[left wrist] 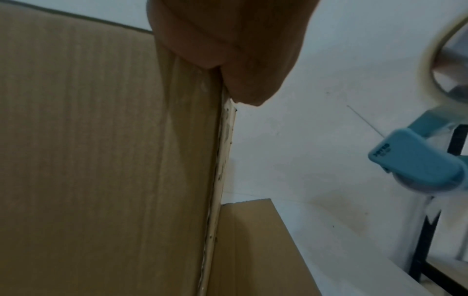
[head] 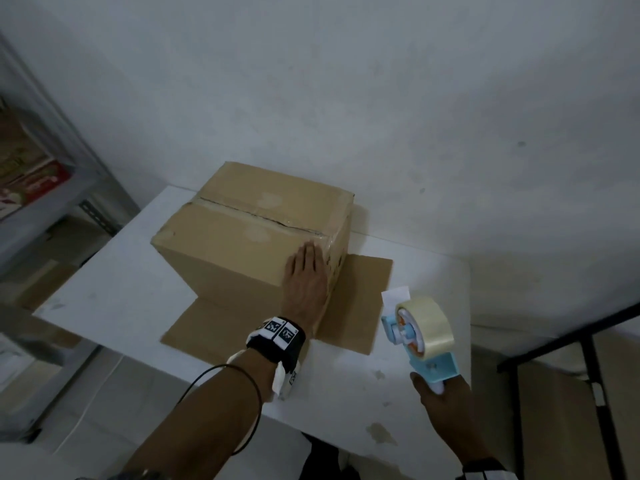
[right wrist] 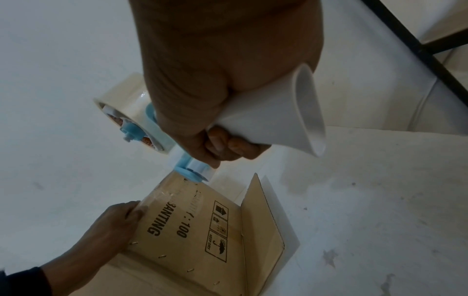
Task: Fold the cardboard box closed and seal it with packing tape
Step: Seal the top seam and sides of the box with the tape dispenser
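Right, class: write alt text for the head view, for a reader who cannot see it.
A person's left hand presses flat on a closed cardboard box on a white table, while the right hand holds a blue tape dispenser beside it. Two box flaps lie flat on the table.

White table (head: 114,271), stained near the right hand (head: 438,393). Directly on it: cardboard box (head: 242,237) under the left hand (head: 306,278), bottom flaps splayed flat on the tabletop.

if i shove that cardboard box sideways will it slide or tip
Likelier to slide: the cardboard box sits low and broad on the smooth white table. The flaps splayed flat at its base may drag. The left hand resting on its corner suggests it shifts easily.
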